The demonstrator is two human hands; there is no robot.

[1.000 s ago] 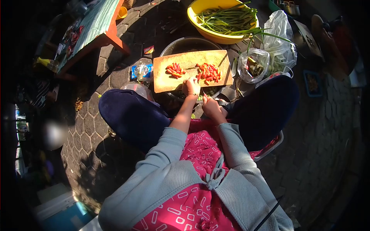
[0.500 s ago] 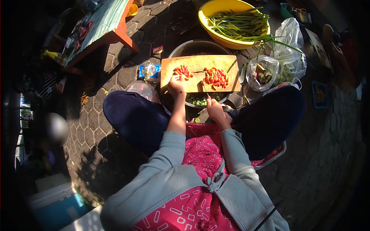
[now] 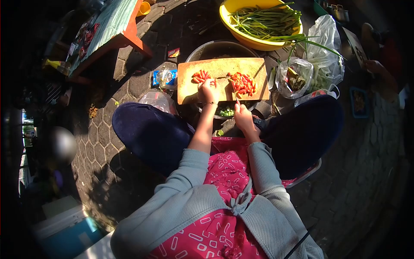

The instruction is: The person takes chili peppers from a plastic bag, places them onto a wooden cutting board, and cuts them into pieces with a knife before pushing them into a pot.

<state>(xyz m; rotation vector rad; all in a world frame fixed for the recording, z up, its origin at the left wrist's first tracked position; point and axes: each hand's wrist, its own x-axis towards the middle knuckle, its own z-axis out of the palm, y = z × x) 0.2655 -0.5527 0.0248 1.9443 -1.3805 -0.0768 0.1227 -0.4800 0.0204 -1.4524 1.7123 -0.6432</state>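
A wooden cutting board [image 3: 187, 88] lies across a large round basin [image 3: 202, 51], with chopped green pieces [image 3: 225, 112] showing below its near edge. My left hand [image 3: 209, 91] is over the board's left half, fingers closed in a pinch; a bit of red shows at the fingertips, apparently a chili. Just beyond it is a small pile of whole-looking red chilies [image 3: 200, 76]. A larger heap of red chili pieces [image 3: 243, 84] covers the right half. My right hand [image 3: 244, 118] is wrapped round the handle of a knife [image 3: 234, 91], its blade pointing up beside that heap.
Behind the basin stands a yellow tub [image 3: 226, 19] of long green leaves. Plastic bags [image 3: 324, 52] sit to the right, with another clear bag [image 3: 159, 101] and a blue packet [image 3: 165, 77] left of the board. A red-edged table [image 3: 129, 36] stands upper left.
My left hand has moved right, away from the small chili pile toward the middle of the board. The right hand with the knife has shifted slightly right.
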